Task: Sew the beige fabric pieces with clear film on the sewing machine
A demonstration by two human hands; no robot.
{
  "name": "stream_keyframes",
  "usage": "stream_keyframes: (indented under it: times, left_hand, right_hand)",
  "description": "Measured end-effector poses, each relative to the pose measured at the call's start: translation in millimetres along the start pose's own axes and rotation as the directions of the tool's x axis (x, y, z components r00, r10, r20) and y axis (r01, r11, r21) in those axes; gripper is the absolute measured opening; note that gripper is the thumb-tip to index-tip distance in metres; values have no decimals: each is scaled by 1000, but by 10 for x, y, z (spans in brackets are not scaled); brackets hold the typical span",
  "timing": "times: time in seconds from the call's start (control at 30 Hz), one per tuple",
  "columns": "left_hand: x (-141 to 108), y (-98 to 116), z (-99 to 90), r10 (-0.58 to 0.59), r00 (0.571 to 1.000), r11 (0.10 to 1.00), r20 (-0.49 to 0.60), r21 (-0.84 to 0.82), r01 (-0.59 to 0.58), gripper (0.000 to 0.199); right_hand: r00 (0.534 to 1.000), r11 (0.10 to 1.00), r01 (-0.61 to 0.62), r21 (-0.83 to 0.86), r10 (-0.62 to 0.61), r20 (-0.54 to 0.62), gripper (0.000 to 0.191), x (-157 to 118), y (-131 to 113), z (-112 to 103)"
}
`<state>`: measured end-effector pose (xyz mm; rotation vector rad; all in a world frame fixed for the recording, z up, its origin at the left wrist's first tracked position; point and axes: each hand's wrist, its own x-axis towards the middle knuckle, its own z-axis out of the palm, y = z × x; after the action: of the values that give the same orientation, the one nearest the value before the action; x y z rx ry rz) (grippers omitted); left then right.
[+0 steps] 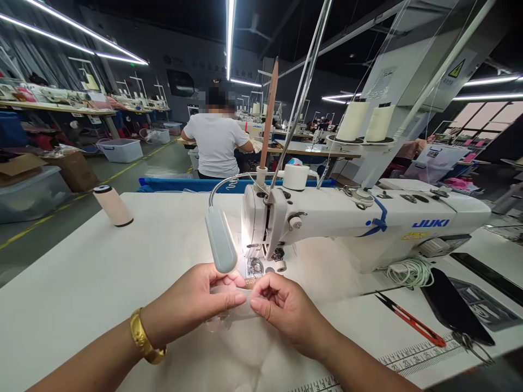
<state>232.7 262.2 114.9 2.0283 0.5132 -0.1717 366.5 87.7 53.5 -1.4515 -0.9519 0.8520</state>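
Note:
A white sewing machine [322, 212] stands on the white table, its lamp [220, 239] lighting the needle area. Just in front of the presser foot [255, 267], my left hand [204, 294] pinches a thin, sheer whitish piece of fabric [241, 311] between thumb and fingers. My right hand [281, 310] grips the same fabric close beside it, thumb against curled fingertips. The two hands almost meet. Sheer material hangs below my left fingers, and its outline is hard to make out against the tabletop. A small brownish bit shows between the hands and the foot.
Right of the machine lie red-handled thread snips [412, 318], a black phone [453, 305] and a coil of pale cord [411, 272]. A peach thread cone [113, 206] stands at the table's far left. Ahead, a person in a white shirt [218, 141] sits facing away.

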Motion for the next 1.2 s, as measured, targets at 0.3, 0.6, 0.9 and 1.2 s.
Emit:
stream_keyframes:
  times: [0.3, 0.6, 0.9, 1.2]
  left_hand:
    - [36, -99, 5, 62, 998, 997, -22, -37, -63, 40]
    - [62, -125, 5, 35, 999, 996, -5, -81, -35, 43]
    - [66, -130, 10, 67, 997, 996, -27, -58, -69, 43]
    - [74, -182, -4, 60, 998, 993, -24, -97, -62, 45]
  right_hand:
    - [995, 995, -97, -38, 97, 4, 36, -9, 10, -12]
    - [1000, 1000, 2, 18, -2, -18, 28, 15, -40, 18]
    - [999, 1000, 18, 13, -18, -38, 20, 5, -48, 28]
    - [996, 998, 45, -37, -48, -75, 14, -7, -30, 27]
